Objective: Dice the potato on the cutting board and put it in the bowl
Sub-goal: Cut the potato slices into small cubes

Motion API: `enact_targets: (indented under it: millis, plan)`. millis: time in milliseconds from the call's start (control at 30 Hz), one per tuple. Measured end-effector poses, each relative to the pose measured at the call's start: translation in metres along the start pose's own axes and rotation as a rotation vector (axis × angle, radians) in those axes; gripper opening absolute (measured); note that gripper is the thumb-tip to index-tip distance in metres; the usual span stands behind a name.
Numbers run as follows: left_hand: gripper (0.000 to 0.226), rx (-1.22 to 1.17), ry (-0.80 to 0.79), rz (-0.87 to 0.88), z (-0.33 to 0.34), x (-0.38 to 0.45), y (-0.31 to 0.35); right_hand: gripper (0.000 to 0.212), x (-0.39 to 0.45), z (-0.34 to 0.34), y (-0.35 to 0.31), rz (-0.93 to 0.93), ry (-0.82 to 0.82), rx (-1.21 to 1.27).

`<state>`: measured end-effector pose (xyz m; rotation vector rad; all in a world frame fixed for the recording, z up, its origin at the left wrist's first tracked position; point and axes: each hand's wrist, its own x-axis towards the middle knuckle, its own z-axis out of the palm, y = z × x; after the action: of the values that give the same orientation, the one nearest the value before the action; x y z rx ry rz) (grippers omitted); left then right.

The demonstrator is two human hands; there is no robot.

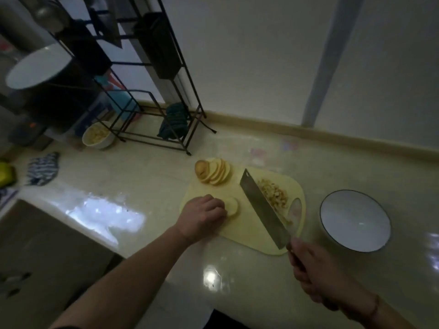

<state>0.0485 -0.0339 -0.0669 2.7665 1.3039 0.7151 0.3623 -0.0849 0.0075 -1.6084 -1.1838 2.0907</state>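
Holding a cleaver (262,208) over the cutting board (247,230), right hand (316,274) fingers wrapped round its handle. Left hand (202,218) fingers curl onto a few potato slices (232,206). More slices (213,173) fan out behind, diced bits (274,193) beside the blade, bowl (355,220) right on the desk (142,186).

Dim, soft pic; glare patches on countertop (107,210), wide-angle edge warp.

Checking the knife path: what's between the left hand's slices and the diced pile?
In the head view, only the cleaver, held by the right hand, lies between the slices under the left hand and the diced pile, with bare cutting board beside it.
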Motion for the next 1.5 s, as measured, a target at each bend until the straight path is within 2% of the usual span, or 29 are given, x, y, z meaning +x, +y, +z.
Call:
enact_targets:
  millis: [200, 333, 400, 600, 667, 767, 867, 1067, 1500]
  plan:
    - [0.011, 0.098, 0.067, -0.103, 0.004, -0.017, 0.025, 0.047, 0.019, 0.003, -0.01, 0.004, -0.07, -0.16]
    - [0.013, 0.065, 0.116, -0.164, 0.014, -0.02, 0.038, 0.048, 0.026, -0.003, -0.011, 0.054, -0.083, -0.133]
    - [0.021, 0.051, 0.154, -0.197, 0.019, -0.018, 0.044, 0.048, 0.021, -0.011, -0.01, 0.08, -0.096, -0.095]
    - [0.024, 0.009, 0.207, -0.305, 0.037, -0.012, 0.058, 0.047, 0.015, -0.013, -0.003, 0.01, -0.001, -0.108]
    - [0.023, -0.007, 0.205, -0.323, 0.041, -0.008, 0.061, 0.049, 0.021, -0.009, -0.002, -0.079, -0.003, -0.242]
    - [0.018, 0.024, 0.19, -0.319, 0.039, -0.003, 0.065, 0.053, 0.028, -0.004, -0.003, -0.268, 0.037, -0.59]
    - [0.017, 0.066, 0.138, -0.349, 0.036, -0.005, 0.064, 0.049, 0.031, 0.001, -0.005, -0.347, 0.086, -0.719]
    - [0.031, 0.111, 0.046, -0.412, 0.037, -0.002, 0.064, 0.047, 0.034, -0.002, -0.005, -0.39, 0.069, -0.728]
    - [0.018, 0.051, 0.059, -0.361, 0.037, 0.008, 0.074, 0.047, 0.037, -0.005, -0.001, -0.443, 0.064, -0.723]
